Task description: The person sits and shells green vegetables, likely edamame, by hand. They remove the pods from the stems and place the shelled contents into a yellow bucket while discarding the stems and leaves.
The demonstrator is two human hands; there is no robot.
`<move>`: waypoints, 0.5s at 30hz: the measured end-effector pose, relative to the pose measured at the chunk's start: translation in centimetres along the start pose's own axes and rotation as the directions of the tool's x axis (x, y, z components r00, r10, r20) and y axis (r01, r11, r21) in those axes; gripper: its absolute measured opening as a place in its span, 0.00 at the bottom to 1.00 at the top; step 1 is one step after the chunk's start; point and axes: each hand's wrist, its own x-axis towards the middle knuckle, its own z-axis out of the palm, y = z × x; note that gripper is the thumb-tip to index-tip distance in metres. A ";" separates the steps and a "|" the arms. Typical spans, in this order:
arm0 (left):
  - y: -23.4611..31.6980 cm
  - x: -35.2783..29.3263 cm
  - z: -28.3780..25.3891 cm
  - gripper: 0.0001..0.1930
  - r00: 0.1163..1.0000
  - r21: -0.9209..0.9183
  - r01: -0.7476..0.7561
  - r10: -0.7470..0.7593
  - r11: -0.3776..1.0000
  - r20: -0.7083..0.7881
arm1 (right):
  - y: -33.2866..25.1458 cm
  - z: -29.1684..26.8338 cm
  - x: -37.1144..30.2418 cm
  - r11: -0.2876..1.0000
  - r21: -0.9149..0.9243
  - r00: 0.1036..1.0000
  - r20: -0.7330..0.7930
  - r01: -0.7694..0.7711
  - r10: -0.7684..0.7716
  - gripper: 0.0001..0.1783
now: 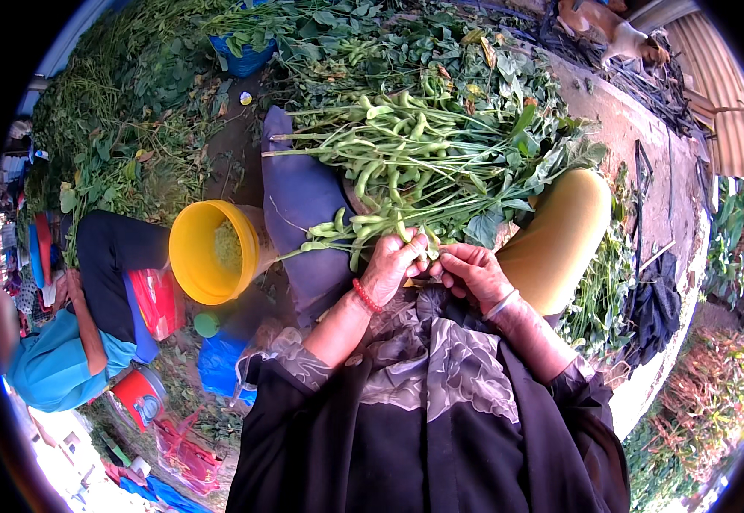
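My left hand [389,267], with a red beaded bracelet at its wrist, is closed with thumb and fingers around a stalk of green bean pods [342,229]. Close against it, my right hand [473,275], with a pale bangle, pinches at the same cluster of pods; its fingertips partly hide what they grip. Just beyond both hands, a pile of cut bean stalks [402,141] heavy with pods lies across my lap. Stems point left and leaves [509,192] spread to the right. Part of the pile rests on a dark blue-purple cloth [299,205].
A yellow bucket [191,256] with green contents stands left. Beyond it sits a person in a teal shirt [68,363], near a red bucket [137,400] and blue bag [221,366]. Leafy plants [132,128] heap behind. A brown-and-white dog [616,30] is far right.
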 end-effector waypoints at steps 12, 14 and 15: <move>-0.6 0.0 -0.9 0.08 0.995 -0.027 0.064 -0.066 0.998 -0.076 | -6.4 5.9 6.1 0.043 -0.969 0.694 0.144 0.245 -0.705 0.11; -0.2 -0.2 -1.1 0.08 0.994 -0.028 0.106 -0.106 0.994 -0.010 | -6.8 7.0 7.1 0.100 -0.988 0.802 0.036 0.119 -0.596 0.12; 0.2 -0.6 -1.0 0.09 0.990 -0.033 0.143 -0.142 0.989 0.024 | -6.7 7.2 7.5 0.123 -0.991 0.846 -0.021 0.053 -0.533 0.13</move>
